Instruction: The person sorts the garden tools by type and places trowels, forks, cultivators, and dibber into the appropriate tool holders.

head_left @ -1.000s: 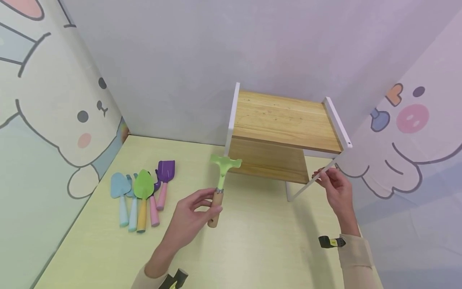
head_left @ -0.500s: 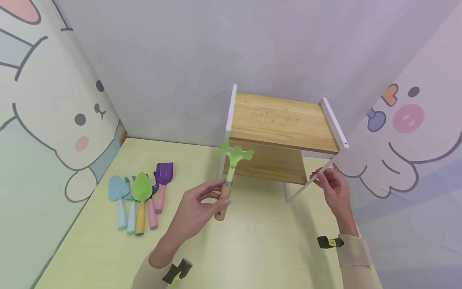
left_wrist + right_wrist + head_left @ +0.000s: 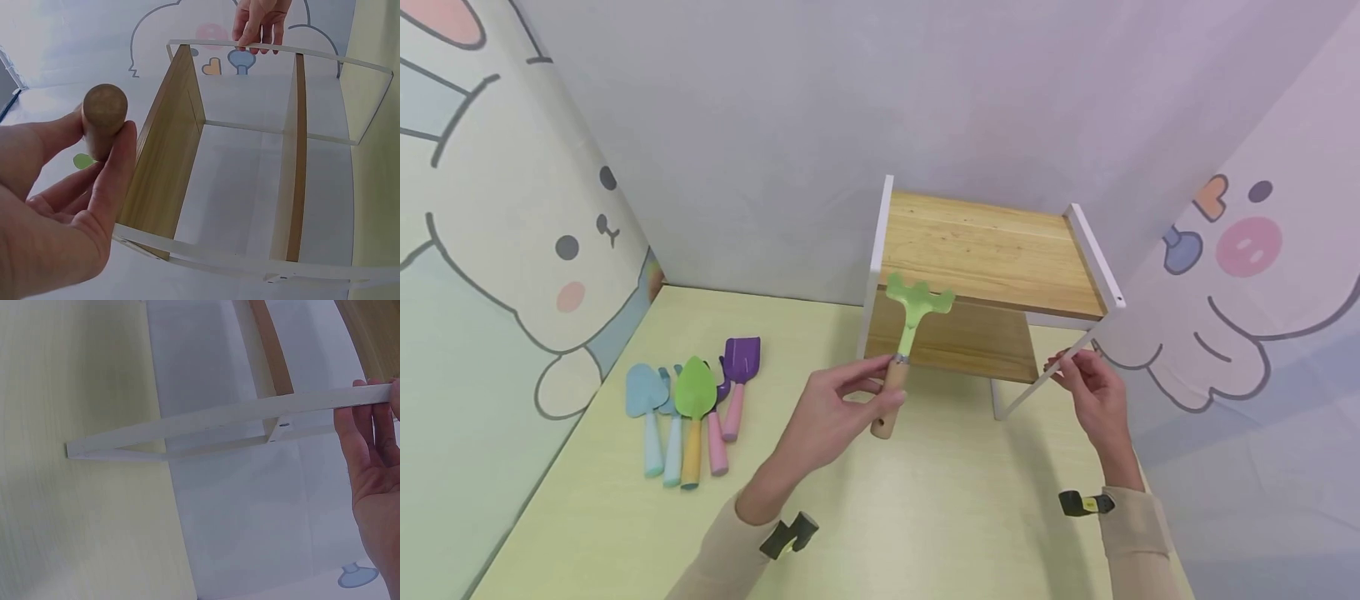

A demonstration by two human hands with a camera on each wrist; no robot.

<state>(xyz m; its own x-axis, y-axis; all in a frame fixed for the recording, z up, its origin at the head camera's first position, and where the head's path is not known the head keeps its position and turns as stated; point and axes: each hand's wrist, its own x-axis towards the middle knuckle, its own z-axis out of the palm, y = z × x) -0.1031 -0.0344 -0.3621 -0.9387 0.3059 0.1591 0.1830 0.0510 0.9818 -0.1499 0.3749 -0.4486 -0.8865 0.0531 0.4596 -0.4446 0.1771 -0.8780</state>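
In the head view my left hand (image 3: 838, 410) pinches the wooden handle of a green-headed hand rake (image 3: 916, 307), its toothed head pointing up and away. The head overlaps the front edge of the upper board of a two-tier wooden shelf (image 3: 988, 250); contact cannot be told. Seen from the left wrist, thumb and fingers surround the round handle end (image 3: 105, 107), with a bit of green behind. My right hand (image 3: 1099, 398) grips the shelf's white right front leg (image 3: 1028, 392). From the right wrist, fingers (image 3: 353, 440) curl around that white bar, the thumb mostly out of frame.
On the pale table (image 3: 940, 517), left, lies a group of garden tools: a light blue shovel (image 3: 647, 390), a green leaf-shaped trowel (image 3: 696, 388), a purple shovel (image 3: 742, 360) and others partly hidden. Cartoon-printed walls (image 3: 760, 167) enclose the back and sides.
My left hand has carried the hand rake right and upward, from beside the shelf's left leg to in front of its boards. The right hand keeps its grip on the leg.
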